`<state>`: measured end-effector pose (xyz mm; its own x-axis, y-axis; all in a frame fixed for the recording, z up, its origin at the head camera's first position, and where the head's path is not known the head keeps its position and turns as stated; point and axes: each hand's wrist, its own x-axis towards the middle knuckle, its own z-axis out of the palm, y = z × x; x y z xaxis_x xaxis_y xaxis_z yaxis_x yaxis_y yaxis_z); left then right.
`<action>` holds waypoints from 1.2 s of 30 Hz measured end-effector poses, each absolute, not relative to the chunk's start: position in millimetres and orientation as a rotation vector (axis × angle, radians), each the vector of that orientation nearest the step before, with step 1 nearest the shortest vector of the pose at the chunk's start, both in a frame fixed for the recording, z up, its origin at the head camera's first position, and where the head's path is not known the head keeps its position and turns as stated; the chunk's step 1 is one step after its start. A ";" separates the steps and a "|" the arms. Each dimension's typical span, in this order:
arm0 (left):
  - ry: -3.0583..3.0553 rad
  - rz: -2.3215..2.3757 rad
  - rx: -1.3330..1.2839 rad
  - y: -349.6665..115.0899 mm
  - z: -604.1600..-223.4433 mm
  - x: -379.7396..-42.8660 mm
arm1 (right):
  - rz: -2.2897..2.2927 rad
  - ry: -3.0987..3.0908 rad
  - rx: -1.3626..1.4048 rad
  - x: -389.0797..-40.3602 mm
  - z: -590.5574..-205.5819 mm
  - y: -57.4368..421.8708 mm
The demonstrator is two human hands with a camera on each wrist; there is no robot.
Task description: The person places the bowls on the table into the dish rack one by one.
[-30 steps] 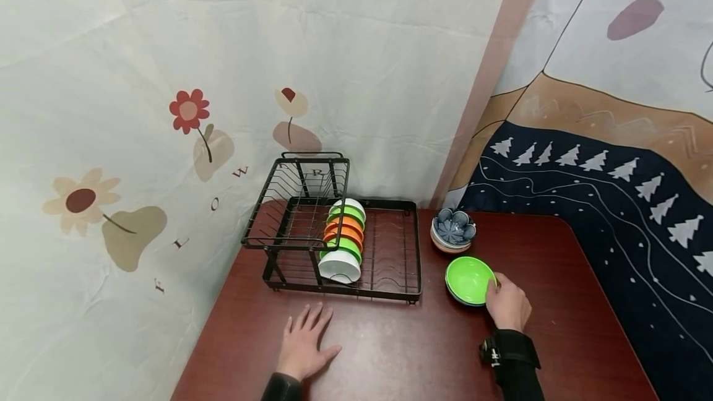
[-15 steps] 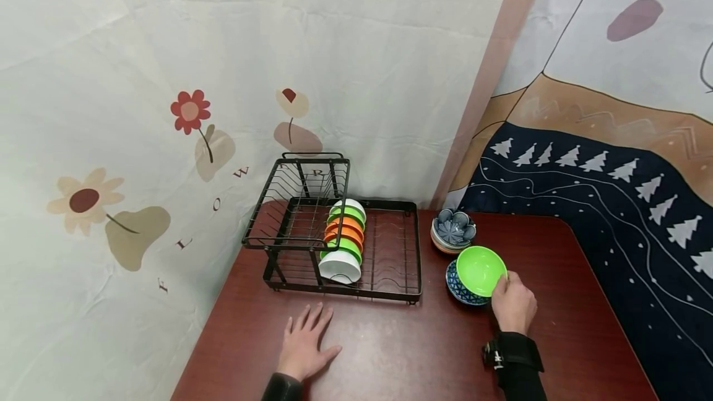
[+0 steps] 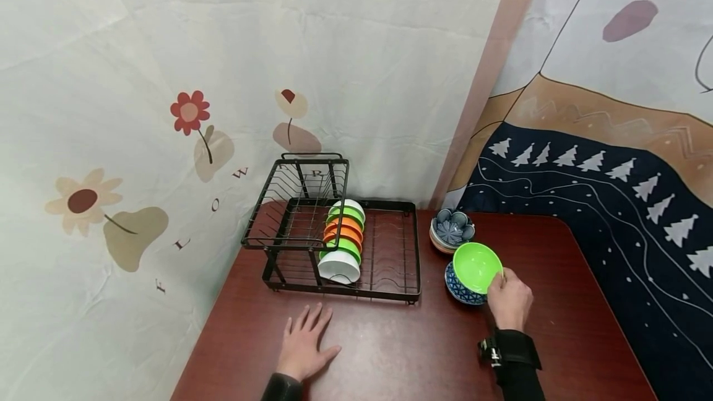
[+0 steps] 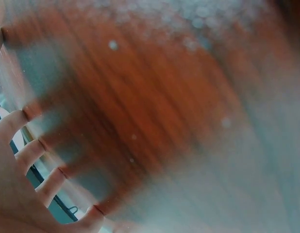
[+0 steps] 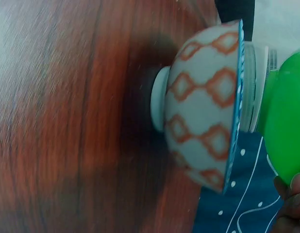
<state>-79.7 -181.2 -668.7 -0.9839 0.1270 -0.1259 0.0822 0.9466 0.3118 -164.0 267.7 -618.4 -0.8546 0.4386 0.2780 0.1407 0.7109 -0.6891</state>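
Observation:
A bright green bowl (image 3: 477,267) is pinched at its right rim by my right hand (image 3: 510,299), tilted and raised over a blue-patterned bowl (image 3: 463,288). In the right wrist view the green bowl (image 5: 291,121) stands apart from the patterned bowl (image 5: 201,107), whose white outside bears orange diamonds. On the tabletop my left hand (image 3: 305,342) rests flat with fingers spread, in front of the black dish rack (image 3: 367,293). The left wrist view catches its fingers (image 4: 31,155) at the edge.
Several white, green and orange bowls (image 3: 341,267) stand on edge in the rack's lower tier, partly beneath the upper basket (image 3: 295,243). A stack of small bowls with a grey-blue flower-shaped one (image 3: 452,228) on top stands right of the rack. A printed cloth wall (image 3: 401,79) borders the wooden table (image 3: 390,351).
The green bowl has come up off the blue-patterned bowl in my right hand, uncovering it, and has shifted slightly left in the last half second. My left hand has stayed put.

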 end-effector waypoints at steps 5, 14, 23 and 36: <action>2.951 0.465 0.157 -181.2 -669.1 -80.3 | 0.966 -2.518 -0.405 -168.3 -613.5 251.1; 2.980 0.490 0.175 -182.2 -672.3 -79.1 | 0.951 -2.456 -0.208 -184.6 -638.3 224.5; 2.967 0.463 0.164 -181.9 -671.6 -80.0 | 0.934 -2.549 -0.168 -192.7 -650.1 210.8; 2.970 0.482 0.163 -181.3 -667.8 -77.7 | 0.954 -2.585 -0.194 -178.0 -613.2 195.1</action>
<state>-77.7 -181.3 -667.8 -0.9860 0.1265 -0.1085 0.0857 0.9432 0.3209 -178.0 195.1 -613.2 -0.9192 0.2550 0.3000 -0.0011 0.7602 -0.6496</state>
